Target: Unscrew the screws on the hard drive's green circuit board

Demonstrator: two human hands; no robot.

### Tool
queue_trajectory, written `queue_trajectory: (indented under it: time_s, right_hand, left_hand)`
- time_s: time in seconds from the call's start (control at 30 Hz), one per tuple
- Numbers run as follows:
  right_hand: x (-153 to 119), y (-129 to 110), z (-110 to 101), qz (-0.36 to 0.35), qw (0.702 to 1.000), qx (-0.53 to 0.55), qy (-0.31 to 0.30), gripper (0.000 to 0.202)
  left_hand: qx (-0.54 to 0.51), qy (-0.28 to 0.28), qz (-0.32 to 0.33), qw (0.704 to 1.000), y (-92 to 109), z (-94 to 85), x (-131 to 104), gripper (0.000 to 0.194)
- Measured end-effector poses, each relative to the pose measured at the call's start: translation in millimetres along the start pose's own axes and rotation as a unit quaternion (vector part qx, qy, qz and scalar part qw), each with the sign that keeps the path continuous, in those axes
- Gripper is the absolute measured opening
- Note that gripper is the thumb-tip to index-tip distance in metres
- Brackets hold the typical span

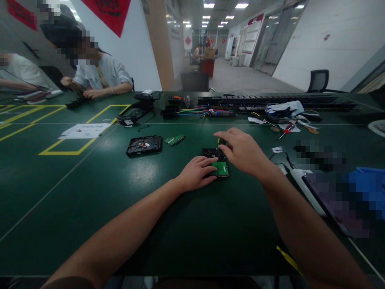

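"Where's the hard drive (222,167)?"
"On the tabletop (192,237), long axis pointing away; left hand (195,172) on it, fingers spread; right hand's (245,149) clamped round a screwdriver (221,141)."
"Room?"
"Tabletop stretches to the near edge."

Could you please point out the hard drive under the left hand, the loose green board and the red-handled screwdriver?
Hard drive (221,168): head view, its green part.
Loose green board (174,140): head view, its middle.
Red-handled screwdriver (289,128): head view, its handle.
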State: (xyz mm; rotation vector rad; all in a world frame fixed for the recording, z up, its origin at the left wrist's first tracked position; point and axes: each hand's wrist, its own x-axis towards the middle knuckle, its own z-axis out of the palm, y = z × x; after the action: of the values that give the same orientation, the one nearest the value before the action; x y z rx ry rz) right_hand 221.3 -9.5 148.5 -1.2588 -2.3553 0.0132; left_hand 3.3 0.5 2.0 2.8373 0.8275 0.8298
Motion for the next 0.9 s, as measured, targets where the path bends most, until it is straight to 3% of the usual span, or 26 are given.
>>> queue_trajectory:
  time_s: [0.37, 0.57, 0.7, 0.9]
  right_hand:
    - [2.0, -2.4, -0.3, -0.005, 0.999, 0.027, 0.028, 0.026]
    - [-0.6, -4.6, -7.6, -0.023, 0.998, 0.054, 0.021, 0.033]
    - [0.3, -3.3, -5.9, -0.014, 1.0, 0.023, 0.011, 0.018]
    - [3.0, 2.5, -0.5, 0.008, 1.0, -0.013, 0.014, 0.019]
  left_hand:
    - [0.0, 0.004, -0.004, 1.0, 1.2, -1.1, 1.0, 0.034]
    - [-0.016, -0.004, -0.001, 1.0, 0.5, -1.0, 0.8, 0.034]
    - [-0.016, -0.003, -0.003, 1.0, 0.4, -1.1, 1.2, 0.035]
    - [-0.013, 0.006, -0.002, 1.0, 2.1, -1.3, 1.8, 0.034]
